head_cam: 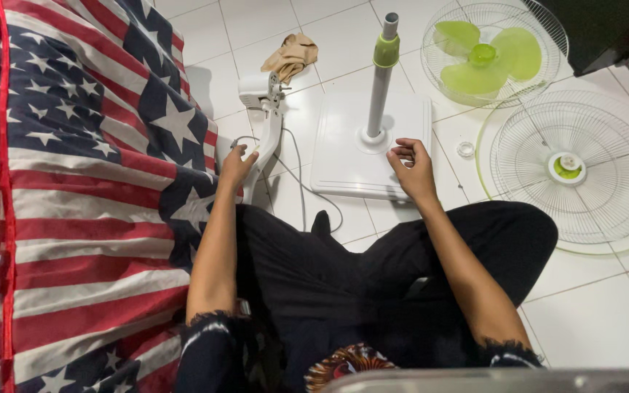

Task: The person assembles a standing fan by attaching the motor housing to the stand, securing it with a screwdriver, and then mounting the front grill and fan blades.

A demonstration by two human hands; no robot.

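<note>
Fan parts lie spread around my reach. My left hand [236, 164] grasps the white motor neck [267, 142], steadying it; my right hand [412, 166], fingers curled and holding nothing, rests on the stand base [343, 156] near the pole [381, 80].

The fan base [343, 156] is being kept flat on the floor [606, 306], with the pole [380, 87] standing upright on it. The motor housing [263, 109] is being laid to its left, beside the bedspread [74, 182], and a cloth [293, 54] behind that. To the right, two grilles are being left: one [576, 171] nearer, the other [493, 51], with blades in it, farther back. A small ring [466, 149] is being left between base and nearer grille.
</note>
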